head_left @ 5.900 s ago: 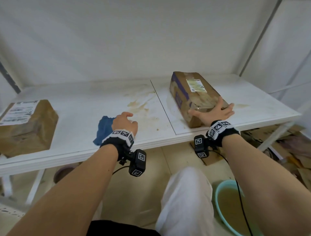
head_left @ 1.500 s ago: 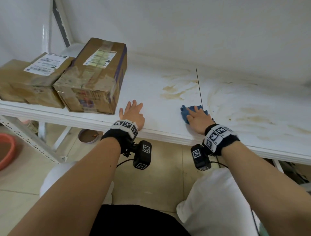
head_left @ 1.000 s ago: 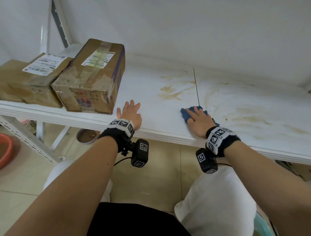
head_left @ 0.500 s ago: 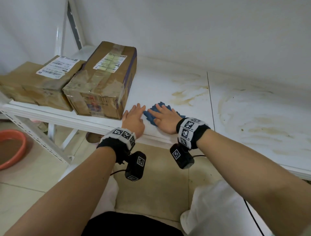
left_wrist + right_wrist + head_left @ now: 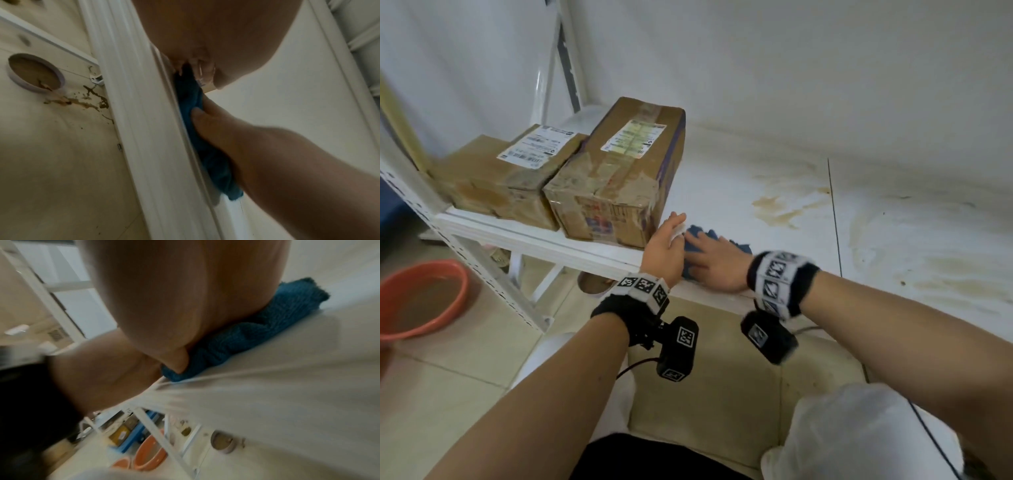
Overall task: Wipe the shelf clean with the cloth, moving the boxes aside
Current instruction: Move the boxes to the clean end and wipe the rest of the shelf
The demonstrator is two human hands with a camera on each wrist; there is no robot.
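Note:
A blue cloth point(image 5: 693, 237) lies near the front edge of the white shelf point(image 5: 722, 178). My right hand point(image 5: 710, 255) presses flat on it with fingers spread. My left hand point(image 5: 666, 240) lies flat on the shelf just left of the cloth, touching the right hand, its fingertips by the corner of the nearer cardboard box point(image 5: 619, 178). A second labelled box point(image 5: 517, 171) sits against that box's left side. In the left wrist view the cloth point(image 5: 190, 95) is bunched at the shelf lip under the right hand point(image 5: 224, 128). The right wrist view shows the cloth point(image 5: 267, 324) under my palm.
Brown stains point(image 5: 786, 205) mark the shelf beyond the cloth, and more streaks point(image 5: 935, 270) cover the right panel. An orange basin point(image 5: 417, 298) of murky water stands on the floor at the left. A small bowl point(image 5: 35, 73) and a brown spill lie under the shelf.
My right hand has slid the cloth left along the shelf's front edge until it meets the left hand, which stayed beside the box.

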